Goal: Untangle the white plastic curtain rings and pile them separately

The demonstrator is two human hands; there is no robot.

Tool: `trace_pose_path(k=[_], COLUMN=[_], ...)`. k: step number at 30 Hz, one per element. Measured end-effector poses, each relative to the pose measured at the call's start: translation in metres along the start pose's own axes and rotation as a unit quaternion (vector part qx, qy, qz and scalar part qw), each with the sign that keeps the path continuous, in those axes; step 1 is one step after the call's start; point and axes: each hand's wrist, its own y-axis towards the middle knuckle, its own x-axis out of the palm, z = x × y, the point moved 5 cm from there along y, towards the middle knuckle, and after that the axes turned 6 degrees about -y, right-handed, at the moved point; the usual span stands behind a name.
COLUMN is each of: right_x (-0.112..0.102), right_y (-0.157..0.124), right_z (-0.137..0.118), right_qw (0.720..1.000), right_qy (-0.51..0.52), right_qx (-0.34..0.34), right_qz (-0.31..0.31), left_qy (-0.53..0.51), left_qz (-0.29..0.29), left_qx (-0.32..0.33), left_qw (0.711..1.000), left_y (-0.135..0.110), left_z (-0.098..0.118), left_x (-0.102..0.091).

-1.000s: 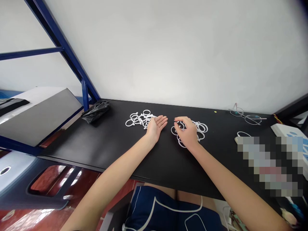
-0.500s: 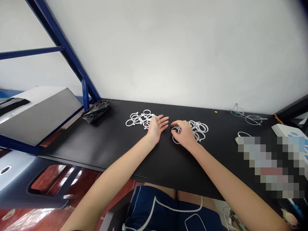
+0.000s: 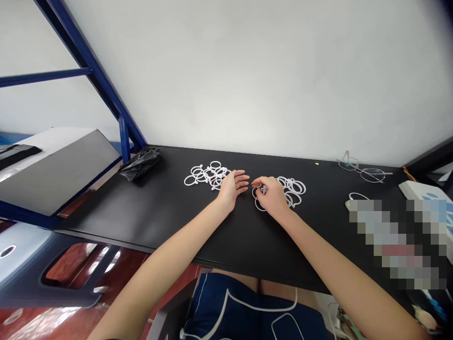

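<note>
White rings [image 3: 290, 182] under half-curled right hand [image 3: 274, 196], left hand [image 3: 230, 190] outstretched

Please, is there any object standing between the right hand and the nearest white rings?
Nothing visible stands in the way: the right hand is directly at these white rings, hiding some from view.

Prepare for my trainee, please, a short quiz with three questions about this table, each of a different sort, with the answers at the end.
1. True or false: the left hand is open, with its fingers extended.
2. Which of these lies closest to the blue frame? A) eyeglasses B) yellow speck C) black plastic bag
3. Fill in: the right hand is curled over some white ____.

Key: 1. True. 2. C. 3. Rings.
</note>
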Motion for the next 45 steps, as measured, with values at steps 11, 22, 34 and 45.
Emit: trace_pose_path(k=[11, 22, 34, 45], right_x=[-0.023, -0.035, -0.033, -0.029], right_y=[-0.001, -0.003, -0.005, -0.005], right_z=[-0.01, -0.017, -0.01, -0.003], right_qw=[0.988, 0.972, 0.966, 0.952], right_qy=[0.024, 0.055, 0.117, 0.192], right_qx=[-0.027, -0.035, 0.014, 0.112], right_qz=[0.151, 0.227, 0.232, 0.212], left_qy=[0.148, 0.171, 0.189, 0.171], left_qz=[-0.074, -0.104, -0.145, -0.191], left_qx=[-0.005, -0.022, -0.04, -0.035], left_qw=[0.986, 0.98, 0.97, 0.966], left_y=[-0.005, -0.013, -0.014, -0.013], left_z=[-0.004, -0.003, -0.009, -0.011], left_x=[0.009, 0.018, 0.021, 0.021])
